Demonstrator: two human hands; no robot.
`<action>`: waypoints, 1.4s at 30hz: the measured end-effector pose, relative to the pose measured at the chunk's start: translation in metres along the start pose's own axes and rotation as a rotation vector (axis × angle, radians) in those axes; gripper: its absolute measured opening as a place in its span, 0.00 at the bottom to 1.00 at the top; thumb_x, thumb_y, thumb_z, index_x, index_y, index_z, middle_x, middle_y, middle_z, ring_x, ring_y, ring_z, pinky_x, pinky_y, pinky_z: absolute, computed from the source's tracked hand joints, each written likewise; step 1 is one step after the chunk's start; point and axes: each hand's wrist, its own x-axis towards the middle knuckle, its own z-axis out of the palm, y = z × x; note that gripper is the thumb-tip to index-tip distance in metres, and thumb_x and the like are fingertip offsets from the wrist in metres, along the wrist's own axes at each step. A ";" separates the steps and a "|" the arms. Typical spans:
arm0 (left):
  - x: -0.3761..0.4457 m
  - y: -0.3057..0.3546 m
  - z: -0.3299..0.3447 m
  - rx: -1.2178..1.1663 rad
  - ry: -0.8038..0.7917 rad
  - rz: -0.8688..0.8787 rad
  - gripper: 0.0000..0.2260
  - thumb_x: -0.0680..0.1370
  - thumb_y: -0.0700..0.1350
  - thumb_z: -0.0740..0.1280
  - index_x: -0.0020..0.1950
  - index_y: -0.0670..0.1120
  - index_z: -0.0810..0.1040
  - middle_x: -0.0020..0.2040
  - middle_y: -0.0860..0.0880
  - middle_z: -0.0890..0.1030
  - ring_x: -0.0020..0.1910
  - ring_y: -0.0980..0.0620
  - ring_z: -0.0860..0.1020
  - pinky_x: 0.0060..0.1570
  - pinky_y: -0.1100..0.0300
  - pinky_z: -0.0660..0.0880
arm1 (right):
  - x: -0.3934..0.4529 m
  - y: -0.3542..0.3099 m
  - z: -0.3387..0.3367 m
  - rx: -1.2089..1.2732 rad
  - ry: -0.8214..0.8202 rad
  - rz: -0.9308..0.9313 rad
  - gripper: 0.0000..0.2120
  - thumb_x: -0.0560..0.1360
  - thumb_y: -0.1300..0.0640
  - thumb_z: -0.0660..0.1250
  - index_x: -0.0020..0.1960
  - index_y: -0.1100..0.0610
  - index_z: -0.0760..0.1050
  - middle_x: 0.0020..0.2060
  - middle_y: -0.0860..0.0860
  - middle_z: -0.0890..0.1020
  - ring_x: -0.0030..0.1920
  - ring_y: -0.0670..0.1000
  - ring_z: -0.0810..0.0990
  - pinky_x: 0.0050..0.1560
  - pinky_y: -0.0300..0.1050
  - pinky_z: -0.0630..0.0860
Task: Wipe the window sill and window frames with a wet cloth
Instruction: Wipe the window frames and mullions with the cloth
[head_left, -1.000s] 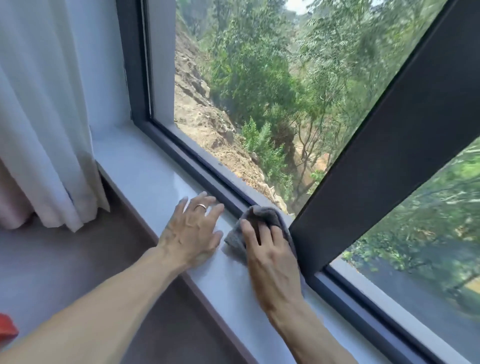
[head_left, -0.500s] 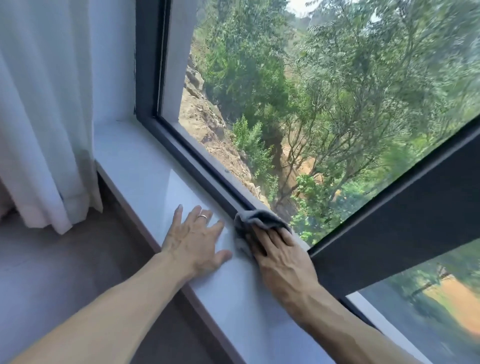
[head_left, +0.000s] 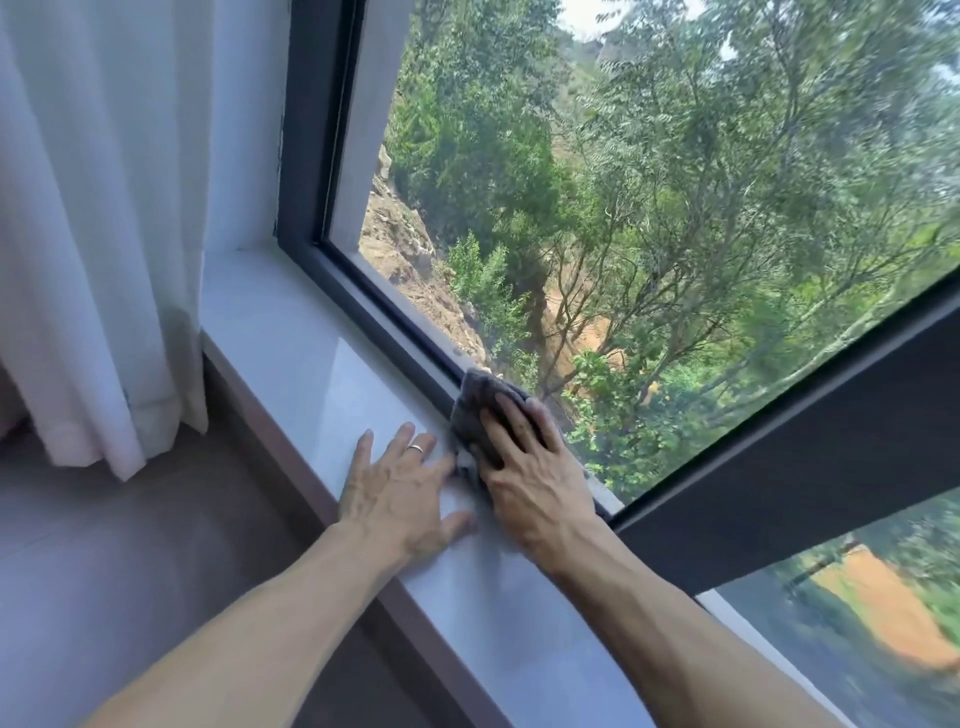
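Observation:
A grey cloth (head_left: 475, 402) lies against the bottom rail of the dark window frame (head_left: 384, 317), where the rail meets the white window sill (head_left: 301, 358). My right hand (head_left: 530, 467) presses flat on the cloth with straight fingers, covering most of it. My left hand (head_left: 400, 486), with a ring on one finger, rests flat on the sill just left of the cloth, fingers spread. A thick dark mullion (head_left: 810, 447) runs up to the right from behind my right wrist.
A white curtain (head_left: 98, 234) hangs at the left, its hem just above the brown floor (head_left: 130, 561). The frame's left upright (head_left: 306, 124) meets the sill in the far corner. Trees and a rocky slope show through the glass.
My right hand has slid the cloth leftward along the bottom rail, away from the mullion. My left hand stays flat on the sill. The view has swung right and tilted.

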 end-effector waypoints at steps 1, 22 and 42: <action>-0.001 0.000 -0.002 0.004 0.003 0.001 0.33 0.75 0.70 0.56 0.77 0.58 0.57 0.80 0.51 0.55 0.79 0.50 0.46 0.75 0.41 0.41 | 0.000 0.001 -0.001 0.005 0.000 -0.008 0.24 0.75 0.51 0.56 0.66 0.53 0.78 0.68 0.56 0.75 0.73 0.58 0.68 0.78 0.56 0.48; 0.045 -0.112 -0.060 0.153 -0.040 -0.241 0.31 0.81 0.62 0.52 0.80 0.50 0.50 0.81 0.49 0.50 0.79 0.48 0.43 0.76 0.42 0.43 | 0.082 -0.014 -0.003 0.147 0.130 -0.186 0.27 0.78 0.54 0.51 0.76 0.58 0.64 0.76 0.62 0.59 0.78 0.61 0.56 0.76 0.54 0.31; 0.077 -0.171 -0.076 0.128 -0.082 -0.352 0.39 0.76 0.72 0.50 0.80 0.55 0.42 0.80 0.45 0.40 0.78 0.43 0.37 0.75 0.39 0.40 | 0.202 -0.046 -0.031 0.204 0.165 -0.217 0.30 0.83 0.49 0.53 0.80 0.57 0.49 0.78 0.63 0.44 0.79 0.60 0.39 0.73 0.55 0.30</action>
